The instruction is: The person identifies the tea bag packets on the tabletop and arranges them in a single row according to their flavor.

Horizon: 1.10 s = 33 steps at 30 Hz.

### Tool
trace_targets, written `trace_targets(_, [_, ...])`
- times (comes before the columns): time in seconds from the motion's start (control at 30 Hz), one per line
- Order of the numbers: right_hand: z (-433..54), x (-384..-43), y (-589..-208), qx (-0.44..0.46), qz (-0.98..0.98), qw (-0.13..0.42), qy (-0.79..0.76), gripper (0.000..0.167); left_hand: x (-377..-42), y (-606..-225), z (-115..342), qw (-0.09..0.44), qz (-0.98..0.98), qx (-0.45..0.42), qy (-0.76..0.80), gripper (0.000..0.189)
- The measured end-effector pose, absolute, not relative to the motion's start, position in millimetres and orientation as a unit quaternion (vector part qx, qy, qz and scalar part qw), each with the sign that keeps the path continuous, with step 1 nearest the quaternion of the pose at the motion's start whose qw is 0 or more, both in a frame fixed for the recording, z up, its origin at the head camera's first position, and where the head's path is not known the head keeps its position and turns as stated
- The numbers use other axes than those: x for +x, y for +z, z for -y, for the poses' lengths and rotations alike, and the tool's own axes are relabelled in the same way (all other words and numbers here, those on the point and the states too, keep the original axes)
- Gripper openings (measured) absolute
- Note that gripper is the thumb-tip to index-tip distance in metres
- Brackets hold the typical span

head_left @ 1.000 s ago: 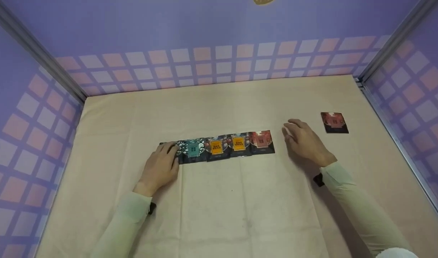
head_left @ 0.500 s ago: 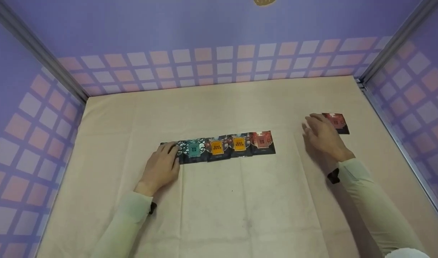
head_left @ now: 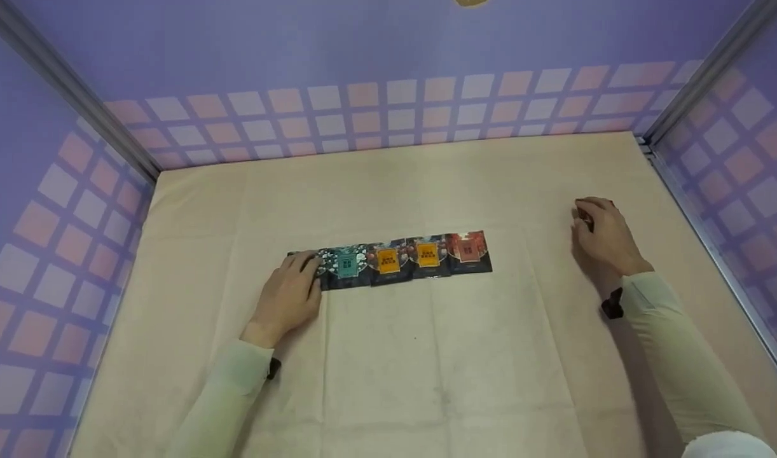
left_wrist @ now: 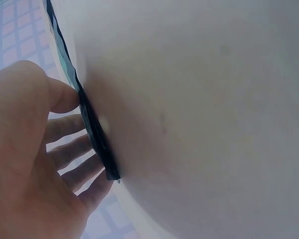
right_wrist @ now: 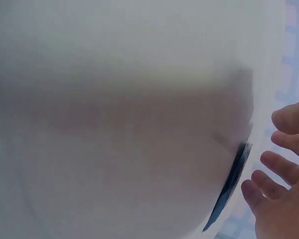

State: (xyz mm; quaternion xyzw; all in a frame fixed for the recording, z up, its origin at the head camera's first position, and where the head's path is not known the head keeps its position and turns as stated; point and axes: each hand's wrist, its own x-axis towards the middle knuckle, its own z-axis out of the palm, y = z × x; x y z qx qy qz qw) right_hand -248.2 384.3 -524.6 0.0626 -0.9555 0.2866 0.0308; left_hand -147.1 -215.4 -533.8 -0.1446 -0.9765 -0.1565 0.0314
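Several flat square sachets lie side by side in an overlapping row on the cloth. From left to right show a teal sachet [head_left: 348, 264], two orange-labelled sachets [head_left: 387, 262] and a red sachet [head_left: 470, 252]. My left hand [head_left: 285, 299] rests on the row's left end, covering most of the sachet there. Its fingers lie relaxed across the top, the thumb at the near edge of the dark sachets [left_wrist: 92, 124]. Over at the right, my right hand [head_left: 609, 240] covers most of a separate red sachet [head_left: 584, 218]. In the right wrist view its spread fingers [right_wrist: 276, 167] hover above that sachet's edge.
A cream cloth [head_left: 388, 356] with creases covers the table. Purple walls with pink and white squares [head_left: 363, 102] stand behind it and on both sides, joined by grey metal posts [head_left: 687, 89]. A dark wrist strap [head_left: 612, 305] shows at the right cuff.
My right hand has moved right and away from the row's right end, now over the separate red sachet. My left hand and the row have stayed in place.
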Motion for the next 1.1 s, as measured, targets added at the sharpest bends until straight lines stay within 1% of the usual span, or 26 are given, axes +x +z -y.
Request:
trace_targets(0.2, [-395, -251, -525, 0.036, 0.962, 0.016, 0.270, 0.050, -146, -535, 217, 0.031, 0.977, -0.143, -0.156, 0.047])
trace_targets(0.5, [-405, -251, -531, 0.036, 0.965, 0.011, 0.259, 0.050, -147, -535, 216, 0.039, 0.976, -0.150, -0.155, 0.046])
trace_targets(0.77, [-409, -250, -536, 0.115, 0.964, 0.056, 0.232, 0.048, -148, -533, 214, 0.034, 0.977, -0.146, -0.151, 0.047])
trace_targets(1.1, [-402, -242, -531, 0.109, 0.972, 0.025, 0.209, 0.049, -148, -533, 216, 0.026, 0.978, -0.144, -0.149, 0.048])
